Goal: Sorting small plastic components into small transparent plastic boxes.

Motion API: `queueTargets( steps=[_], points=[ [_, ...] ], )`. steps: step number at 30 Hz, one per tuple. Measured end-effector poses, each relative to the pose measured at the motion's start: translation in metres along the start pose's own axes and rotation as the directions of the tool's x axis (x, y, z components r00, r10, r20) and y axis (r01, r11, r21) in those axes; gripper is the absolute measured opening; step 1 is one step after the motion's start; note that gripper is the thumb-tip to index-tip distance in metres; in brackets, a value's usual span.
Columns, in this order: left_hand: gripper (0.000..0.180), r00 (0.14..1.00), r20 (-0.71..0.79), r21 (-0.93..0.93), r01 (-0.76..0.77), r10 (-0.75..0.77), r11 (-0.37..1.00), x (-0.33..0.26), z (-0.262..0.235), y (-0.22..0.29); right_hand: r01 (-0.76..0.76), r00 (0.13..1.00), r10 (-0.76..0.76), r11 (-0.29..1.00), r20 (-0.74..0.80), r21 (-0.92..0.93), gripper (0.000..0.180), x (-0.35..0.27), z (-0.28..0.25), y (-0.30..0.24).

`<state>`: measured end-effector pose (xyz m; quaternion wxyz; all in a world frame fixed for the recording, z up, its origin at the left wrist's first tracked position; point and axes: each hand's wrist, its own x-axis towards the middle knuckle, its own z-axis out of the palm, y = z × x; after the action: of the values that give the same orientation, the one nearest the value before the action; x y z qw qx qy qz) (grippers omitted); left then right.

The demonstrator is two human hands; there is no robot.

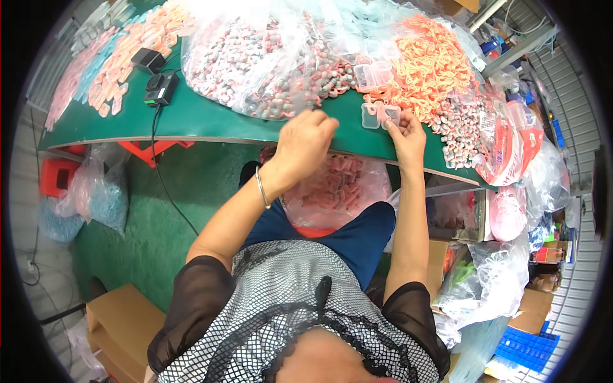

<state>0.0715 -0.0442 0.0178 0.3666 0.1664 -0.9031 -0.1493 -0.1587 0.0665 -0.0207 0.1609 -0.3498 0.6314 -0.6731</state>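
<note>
My right hand [410, 142] pinches a small clear plastic case [373, 117] over the table's near edge. Something orange-pink shows inside the case. To its left, my left hand [305, 142] is raised with its fingers curled together, and whatever they hold, if anything, is hidden. Just beyond that hand lies a big clear bag [249, 64] of small pink-and-grey pieces that look like earplugs, some spilling out at its right. Past the right hand is a heap of orange cords [434, 64], with another clear case [372, 75] at its left edge.
More pink-and-grey pieces [460, 124] lie right of my right hand, beside a red-and-white bag [511, 140]. A black device [161, 88] with a cable stands on the green table [217, 121]. Rows of orange cases [137, 51] cover the far left. Below, a bag of pink pieces [338, 188] sits between my knees.
</note>
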Motion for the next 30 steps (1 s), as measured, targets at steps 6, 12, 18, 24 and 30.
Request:
queueTargets(
  steps=[6,12,18,24,30],
  points=[
    [0.006,0.992,-0.099,0.478,-0.016,0.072,0.878,0.026,0.014,-0.018,0.527,0.85,-0.423,0.691,0.315,-0.494,0.017,-0.042,0.017,-0.034],
    [0.007,0.997,-0.041,0.601,-0.031,0.07,0.799,0.031,0.031,-0.036,0.667,0.745,-0.436,0.468,0.505,-0.58,0.019,-0.042,0.022,-0.037],
    [0.009,0.981,-0.061,0.554,-0.12,0.184,0.824,0.028,0.028,-0.039,0.665,0.747,-0.435,0.486,0.503,-0.567,0.02,-0.036,0.017,-0.022],
    [0.008,0.985,0.023,0.341,-0.167,0.169,0.925,0.02,0.032,-0.027,0.648,0.761,-0.49,0.551,0.425,-0.526,0.025,-0.038,0.017,-0.014],
    [0.008,0.993,0.056,0.23,-0.11,0.1,0.967,0.016,0.042,-0.032,0.633,0.774,-0.472,0.559,0.423,-0.535,0.026,-0.039,0.008,-0.014]
  ],
)
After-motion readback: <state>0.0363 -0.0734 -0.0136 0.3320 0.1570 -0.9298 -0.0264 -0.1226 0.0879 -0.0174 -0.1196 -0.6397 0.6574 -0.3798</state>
